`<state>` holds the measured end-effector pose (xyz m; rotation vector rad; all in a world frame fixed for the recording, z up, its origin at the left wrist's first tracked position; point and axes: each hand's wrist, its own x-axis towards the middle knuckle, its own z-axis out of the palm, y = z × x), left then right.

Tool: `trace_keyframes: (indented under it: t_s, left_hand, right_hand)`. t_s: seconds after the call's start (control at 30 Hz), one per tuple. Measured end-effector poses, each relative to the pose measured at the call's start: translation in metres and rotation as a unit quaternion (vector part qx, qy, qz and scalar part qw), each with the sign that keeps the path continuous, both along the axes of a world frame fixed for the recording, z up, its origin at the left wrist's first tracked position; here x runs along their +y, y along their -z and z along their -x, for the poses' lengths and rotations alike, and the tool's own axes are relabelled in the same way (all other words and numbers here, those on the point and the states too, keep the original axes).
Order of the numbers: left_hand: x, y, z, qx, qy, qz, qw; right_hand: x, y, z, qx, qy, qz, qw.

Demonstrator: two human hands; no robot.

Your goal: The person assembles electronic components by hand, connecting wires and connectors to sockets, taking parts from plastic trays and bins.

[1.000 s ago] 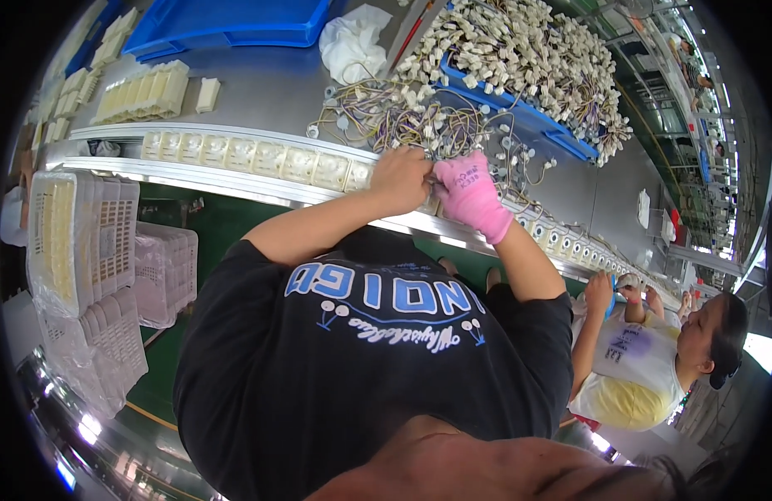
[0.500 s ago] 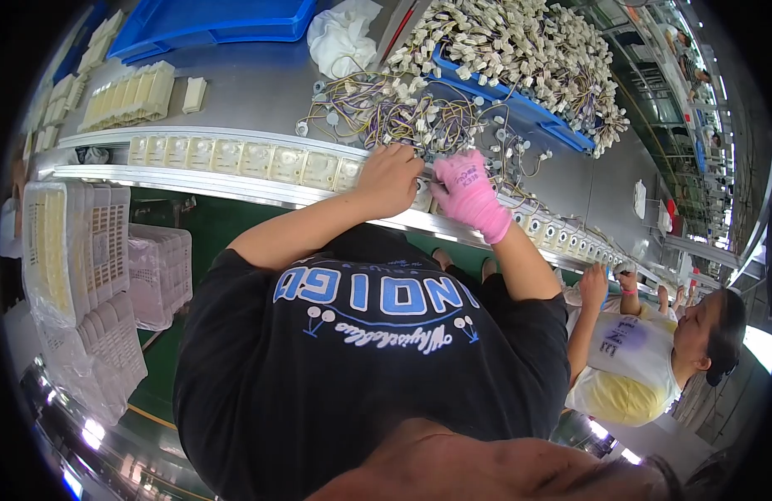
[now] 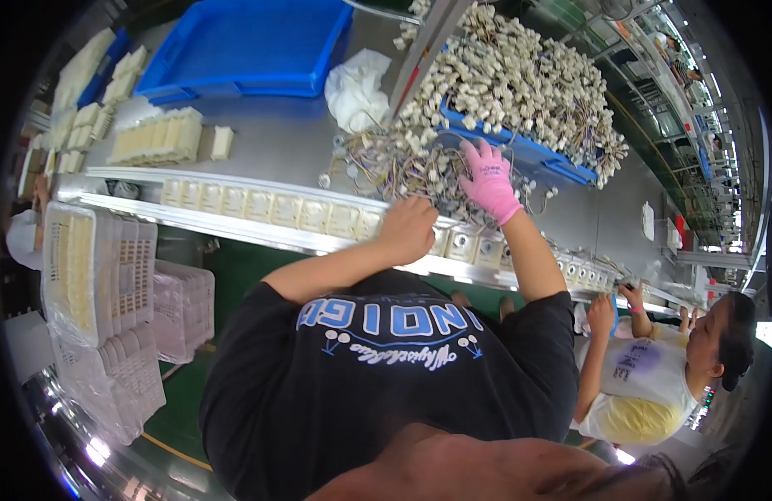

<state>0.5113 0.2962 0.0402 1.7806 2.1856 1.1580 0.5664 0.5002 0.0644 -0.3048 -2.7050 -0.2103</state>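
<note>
My bare left hand (image 3: 408,231) rests at the metal rail (image 3: 227,215), its fingers curled over the row of square cream plastic housings (image 3: 312,214); whatever lies under its fingertips is hidden. Farther forward and to the right, my right hand (image 3: 490,179) in a pink glove reaches over a loose heap of wire leads (image 3: 394,165) with white connectors and small round grey ends. Its fingers are spread, and I see nothing held in them. Right of my left hand, the housings in the rail (image 3: 462,246) have round parts fitted in their middles.
A blue tray (image 3: 532,154) piled with white-connector leads (image 3: 519,75) stands behind the heap. A blue bin (image 3: 227,87), a white plastic bag (image 3: 358,90) and stacked cream housings (image 3: 156,138) lie leftward. Wrapped white crates (image 3: 102,284) stand low left. A co-worker (image 3: 645,367) sits right.
My right hand has left the rail beside my left hand, moving forward over the lead heap with its fingers spreading. My left hand stays at the rail. The whole view has shifted slightly.
</note>
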Motion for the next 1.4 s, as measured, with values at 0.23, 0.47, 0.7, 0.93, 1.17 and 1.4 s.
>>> trace_keyframes:
  t_s: [0.23, 0.47, 0.7, 0.93, 1.17, 1.4]
  left_hand:
    - [-0.001, 0.004, -0.005, -0.002, 0.005, -0.015, 1.0]
    - [0.008, -0.008, 0.01, -0.09, -0.014, -0.031, 0.995]
    - [0.038, -0.038, 0.05, -0.549, 0.153, 0.016, 0.822]
    - [0.007, -0.026, 0.047, -0.674, 0.199, 0.21, 0.68]
    - [0.014, -0.032, 0.046, -0.764, -0.045, -0.024, 0.643]
    - [0.001, -0.011, 0.083, -0.446, 0.0, 0.113, 0.888]
  right_hand:
    - [0.047, 0.026, 0.0, -0.192, 0.028, 0.223, 0.955]
    - [0.016, -0.074, 0.009, 0.19, -0.093, 0.759, 0.616]
    - [-0.064, -0.073, 0.039, 0.197, -0.183, 0.887, 0.377]
    - [-0.052, -0.045, 0.036, 0.061, 0.075, 0.557, 0.825]
    - [-0.131, -0.027, 0.003, 0.084, -0.055, 0.369, 0.924]
    - [-0.112, -0.038, 0.003, 0.01, -0.034, 0.476, 0.879]
